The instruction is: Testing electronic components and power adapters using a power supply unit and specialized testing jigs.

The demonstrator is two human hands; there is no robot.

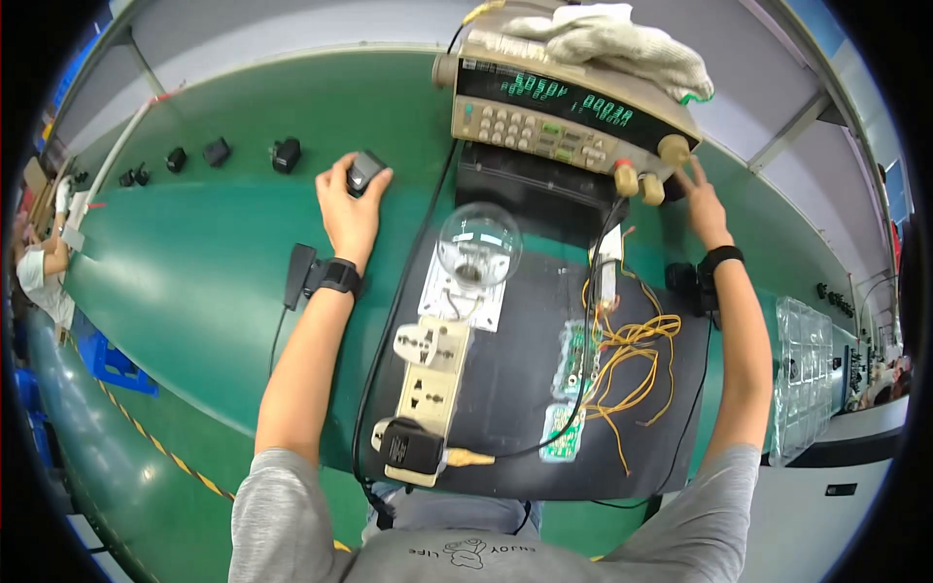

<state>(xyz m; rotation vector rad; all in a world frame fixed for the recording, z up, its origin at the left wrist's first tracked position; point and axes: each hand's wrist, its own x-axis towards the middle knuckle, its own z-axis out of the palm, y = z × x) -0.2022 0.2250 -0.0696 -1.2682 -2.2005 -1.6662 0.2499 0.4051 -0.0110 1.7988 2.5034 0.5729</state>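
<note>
— While your left hand (348,209) grips the black adapter (364,171) on the green bench (194,282), where's your right?
— Your right hand (702,199) is spread open, its fingers (688,171) touching the instrument's beige knob (673,149).

Head-worn fisheye looks steeply down, close over the green bench (214,253).

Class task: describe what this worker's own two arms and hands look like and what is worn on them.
Both forearms are bare, coming out of short grey sleeves. The left hand and the right hand wear no gloves. Each wrist carries a black band: left band, right band, each with a black box attached and a thin cable trailing.
</note>
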